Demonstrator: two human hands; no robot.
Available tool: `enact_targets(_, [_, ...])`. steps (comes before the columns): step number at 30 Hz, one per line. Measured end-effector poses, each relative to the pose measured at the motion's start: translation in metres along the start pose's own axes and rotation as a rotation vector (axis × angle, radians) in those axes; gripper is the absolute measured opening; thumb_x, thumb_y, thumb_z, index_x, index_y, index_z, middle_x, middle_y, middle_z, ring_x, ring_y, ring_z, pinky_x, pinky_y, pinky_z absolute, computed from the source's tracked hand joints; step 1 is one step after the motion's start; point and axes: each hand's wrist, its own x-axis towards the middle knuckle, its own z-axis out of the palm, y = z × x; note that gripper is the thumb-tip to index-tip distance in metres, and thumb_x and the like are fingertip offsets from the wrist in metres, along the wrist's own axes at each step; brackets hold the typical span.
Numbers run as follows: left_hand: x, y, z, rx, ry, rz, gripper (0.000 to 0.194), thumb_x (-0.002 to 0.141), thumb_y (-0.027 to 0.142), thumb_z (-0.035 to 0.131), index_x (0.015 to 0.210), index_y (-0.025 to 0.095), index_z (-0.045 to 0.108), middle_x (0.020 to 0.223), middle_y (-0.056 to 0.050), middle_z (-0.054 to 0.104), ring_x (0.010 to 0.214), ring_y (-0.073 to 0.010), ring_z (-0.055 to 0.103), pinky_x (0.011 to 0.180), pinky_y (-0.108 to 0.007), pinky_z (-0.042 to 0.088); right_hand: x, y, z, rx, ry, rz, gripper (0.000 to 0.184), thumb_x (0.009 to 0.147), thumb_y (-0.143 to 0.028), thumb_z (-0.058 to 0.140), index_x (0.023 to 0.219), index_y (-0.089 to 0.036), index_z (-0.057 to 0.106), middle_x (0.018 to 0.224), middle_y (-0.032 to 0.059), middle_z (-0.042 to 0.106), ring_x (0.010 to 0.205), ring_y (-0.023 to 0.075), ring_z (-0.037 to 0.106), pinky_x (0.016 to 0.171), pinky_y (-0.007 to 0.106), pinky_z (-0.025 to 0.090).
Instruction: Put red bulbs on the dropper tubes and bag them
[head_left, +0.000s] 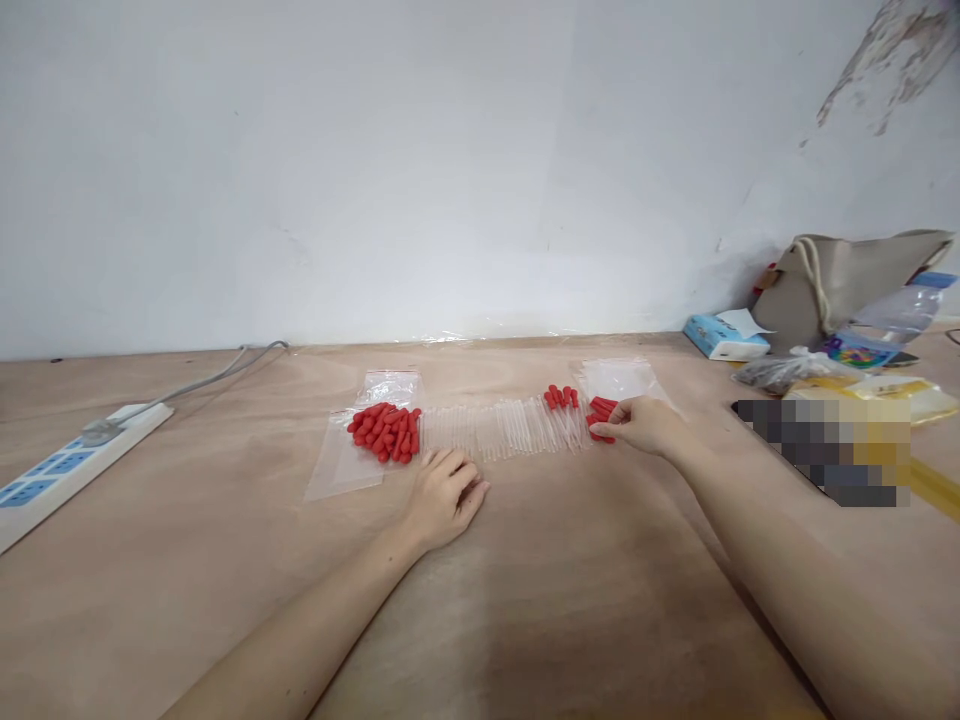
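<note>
My right hand is at the right end of the row, thumb and fingertips pinched on a red rubber dropper bulb in a small group there. Part of that group is hidden behind the fingers. My left hand rests on the table with loosely bent fingers and holds nothing. Just beyond it lies a row of thin clear dropper tubes, side by side. Several tubes at the row's right end have red bulbs at their far ends. A heap of loose red bulbs lies left of the row.
Clear plastic bags lie under the left heap, and another bag lies behind my right hand. A power strip with a grey cable is at far left. A tissue pack, bottle and beige bag stand at right.
</note>
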Motion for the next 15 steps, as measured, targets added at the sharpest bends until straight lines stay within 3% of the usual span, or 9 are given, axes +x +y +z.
enact_targets(5, [-0.001, 0.000, 0.000, 0.036, 0.021, -0.027, 0.028, 0.084, 0.029, 0.044, 0.059, 0.017, 0.045, 0.069, -0.001, 0.052, 0.071, -0.0146, 0.046, 0.077, -0.035, 0.031, 0.001, -0.002, -0.002, -0.021, -0.025, 0.005, 0.031, 0.065, -0.050, 0.055, 0.055, -0.021, 0.062, 0.059, 0.0023, 0.060, 0.056, 0.0145, 0.053, 0.049, 0.024, 0.031])
enact_targets(9, [0.000, -0.001, -0.001, 0.071, 0.067, -0.118, 0.019, 0.083, 0.030, 0.044, 0.071, 0.018, 0.054, 0.076, -0.002, 0.055, 0.077, -0.0169, 0.047, 0.074, -0.034, 0.032, 0.000, -0.002, -0.008, -0.028, -0.007, 0.009, 0.032, 0.067, -0.048, 0.053, 0.055, -0.019, 0.061, 0.057, 0.0038, 0.059, 0.053, 0.0144, 0.052, 0.048, 0.024, 0.031])
enact_targets(15, [0.030, -0.014, -0.003, 0.199, 0.070, -0.323, 0.015, 0.080, 0.031, 0.048, 0.074, 0.021, 0.059, 0.083, -0.004, 0.057, 0.086, -0.0215, 0.049, 0.072, -0.035, 0.032, -0.004, -0.009, -0.016, -0.045, 0.040, 0.040, 0.029, 0.069, -0.044, 0.050, 0.057, -0.020, 0.062, 0.062, 0.0056, 0.061, 0.059, 0.0167, 0.055, 0.050, 0.024, 0.032])
